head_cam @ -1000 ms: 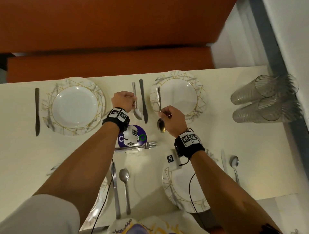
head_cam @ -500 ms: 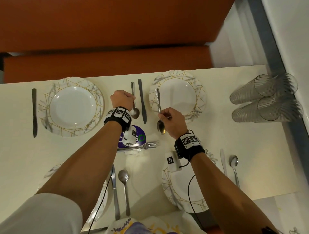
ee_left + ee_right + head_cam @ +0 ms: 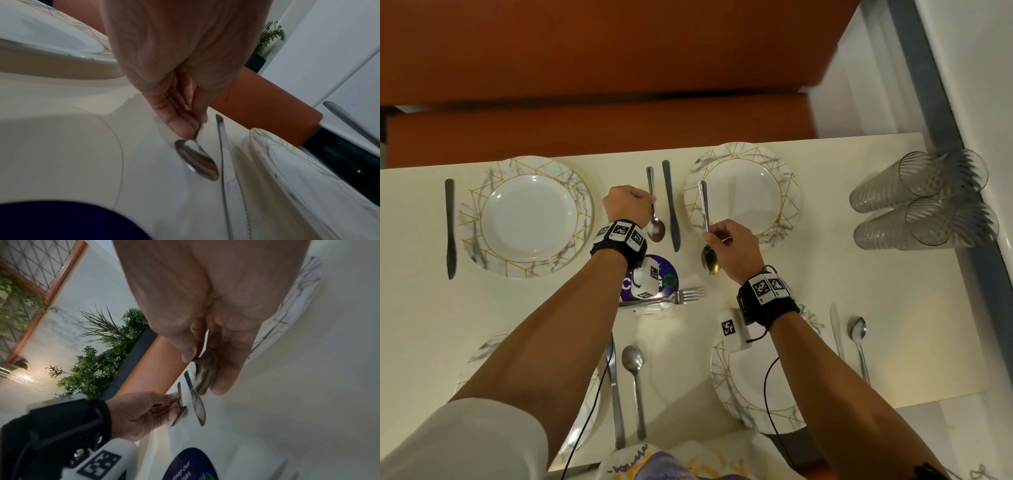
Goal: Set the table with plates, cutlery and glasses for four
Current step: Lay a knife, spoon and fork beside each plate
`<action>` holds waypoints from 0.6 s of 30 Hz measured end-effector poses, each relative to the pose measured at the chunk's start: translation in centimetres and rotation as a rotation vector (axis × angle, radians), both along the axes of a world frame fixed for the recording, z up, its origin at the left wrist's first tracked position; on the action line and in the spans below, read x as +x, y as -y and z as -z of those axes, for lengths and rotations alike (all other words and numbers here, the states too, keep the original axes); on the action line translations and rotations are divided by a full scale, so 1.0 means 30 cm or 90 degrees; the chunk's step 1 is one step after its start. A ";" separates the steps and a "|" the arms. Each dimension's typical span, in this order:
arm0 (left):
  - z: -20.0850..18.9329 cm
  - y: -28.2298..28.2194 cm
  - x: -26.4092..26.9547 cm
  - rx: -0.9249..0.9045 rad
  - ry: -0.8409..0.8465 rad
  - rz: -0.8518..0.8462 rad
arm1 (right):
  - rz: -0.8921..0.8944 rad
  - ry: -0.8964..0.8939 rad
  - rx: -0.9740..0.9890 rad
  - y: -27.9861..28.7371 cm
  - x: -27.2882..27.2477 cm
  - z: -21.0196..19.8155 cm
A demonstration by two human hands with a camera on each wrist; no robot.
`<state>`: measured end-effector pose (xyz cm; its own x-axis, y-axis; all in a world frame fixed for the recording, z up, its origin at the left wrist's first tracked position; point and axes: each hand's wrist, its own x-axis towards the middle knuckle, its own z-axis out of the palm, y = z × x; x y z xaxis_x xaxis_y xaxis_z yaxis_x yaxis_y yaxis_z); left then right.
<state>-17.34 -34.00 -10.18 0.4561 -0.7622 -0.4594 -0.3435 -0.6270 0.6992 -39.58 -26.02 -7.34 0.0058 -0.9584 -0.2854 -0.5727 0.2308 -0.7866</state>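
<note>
Between two far plates (image 3: 527, 216), pinching a spoon (image 3: 655, 226) with the left hand (image 3: 628, 205), bowl touching the table (image 3: 825, 274); pinching another spoon (image 3: 709, 257) with the right hand (image 3: 736, 246).

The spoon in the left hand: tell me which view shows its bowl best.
The left wrist view. There the spoon fills mid-frame, bowl on the table, the left hand pinching its neck. The head view shows it whole but small; the right wrist view shows it edge-on, partly behind fingers.
</note>
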 end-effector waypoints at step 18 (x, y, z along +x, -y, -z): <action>-0.225 -0.383 0.226 -0.186 -0.122 0.132 | -0.066 0.025 -0.081 -0.046 0.493 -0.135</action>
